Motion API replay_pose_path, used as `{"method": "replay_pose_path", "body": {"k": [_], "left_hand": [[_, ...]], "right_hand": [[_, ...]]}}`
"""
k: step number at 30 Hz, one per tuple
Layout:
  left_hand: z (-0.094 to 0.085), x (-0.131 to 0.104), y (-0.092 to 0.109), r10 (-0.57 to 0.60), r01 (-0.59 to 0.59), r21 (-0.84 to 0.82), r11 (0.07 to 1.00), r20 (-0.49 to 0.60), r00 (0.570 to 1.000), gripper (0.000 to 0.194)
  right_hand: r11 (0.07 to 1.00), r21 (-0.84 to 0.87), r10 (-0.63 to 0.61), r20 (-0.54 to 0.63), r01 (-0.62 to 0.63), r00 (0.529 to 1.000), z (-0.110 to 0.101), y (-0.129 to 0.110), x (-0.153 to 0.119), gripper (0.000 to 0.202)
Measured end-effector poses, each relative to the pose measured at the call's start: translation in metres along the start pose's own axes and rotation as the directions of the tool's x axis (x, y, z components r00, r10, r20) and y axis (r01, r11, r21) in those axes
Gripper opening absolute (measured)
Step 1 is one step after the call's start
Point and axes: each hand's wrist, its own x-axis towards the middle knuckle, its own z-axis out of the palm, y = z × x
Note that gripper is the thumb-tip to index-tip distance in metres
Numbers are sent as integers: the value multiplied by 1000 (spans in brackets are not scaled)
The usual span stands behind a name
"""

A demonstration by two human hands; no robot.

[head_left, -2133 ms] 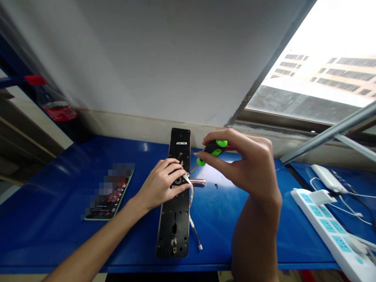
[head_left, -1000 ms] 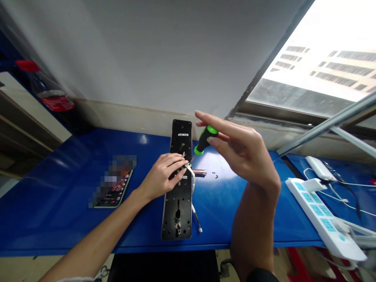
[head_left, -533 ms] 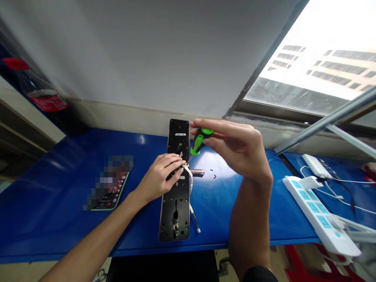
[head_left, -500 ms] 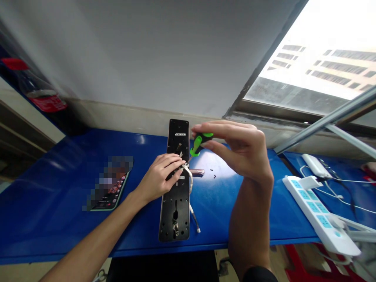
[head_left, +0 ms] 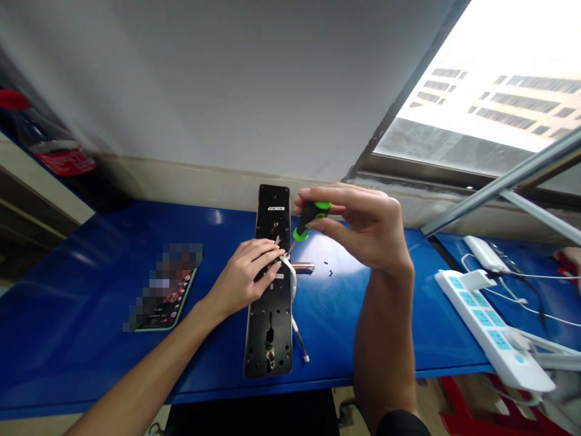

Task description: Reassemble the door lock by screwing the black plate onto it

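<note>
A long black lock panel with screw holes and small white labels lies lengthwise on the blue table. A copper-coloured handle sticks out from its right side. My left hand rests across the middle of the panel, its fingertips closed together at a white cable that trails down the right edge to a small plug. In my right hand, thumb and fingers pinch a green-and-black screwdriver. Its shaft slants down to the panel's right edge beside my left fingertips; the tip itself is hard to make out.
Some small black screws lie right of the handle. A phone lies to the left, a cola bottle stands at far left. To the right are a white power strip with cords and a metal frame.
The screwdriver handle has turned within my right fingers, showing more black now. My left hand stays in place on the panel. The whole view has shifted slightly.
</note>
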Motion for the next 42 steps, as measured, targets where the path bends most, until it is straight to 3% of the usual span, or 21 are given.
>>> {"method": "replay_pose_path", "body": {"k": [4, 8, 11, 15, 18, 24, 26, 31, 33, 37, 42], "left_hand": [[0, 0, 0, 5, -5, 4, 1000, -1, 1000, 27], [0, -1, -1, 0, -1, 11, 1000, 16, 1000, 28], [0, -1, -1, 3, -3, 17, 1000, 16, 1000, 28], [0, -1, -1, 10, -11, 22, 1000, 10, 1000, 27], [0, 0, -1, 9, -9, 21, 1000, 10, 1000, 28], [0, 0, -1, 3, -3, 23, 1000, 18, 1000, 28], [0, 0, 0, -2, 2, 23, 1000, 18, 1000, 28], [-1, 0, 1, -6, 5, 18, 1000, 12, 1000, 27], [-2, 0, 2, -11, 10, 14, 1000, 16, 1000, 27], [-1, 0, 1, -16, 16, 10, 1000, 18, 1000, 28], [-1, 0, 0, -7, 7, 13, 1000, 13, 1000, 28]], "right_hand": [[990, -135, -65, -128, 47, 990, 3, 5, 4, 29], [999, 16, 28, 48, -29, 998, 3, -4, 3, 46], [990, 131, 25, 133, -43, 991, 2, -7, 1, 48], [999, -39, 5, -6, -5, 1000, 5, -2, 1, 31], [996, -93, -10, -96, 1, 995, 6, 2, 3, 30], [993, 93, 61, 96, -70, 994, 1, 0, 2, 48], [996, 60, 61, 72, -65, 996, 0, 0, 1, 45], [985, -173, -10, -129, -12, 992, 4, 5, 3, 30], [986, -162, 12, -116, -31, 993, 5, 2, 4, 31], [997, -16, 75, 27, -75, 997, 4, -5, 3, 43], [988, -147, -60, -88, 47, 994, 2, 1, 3, 28]]}}
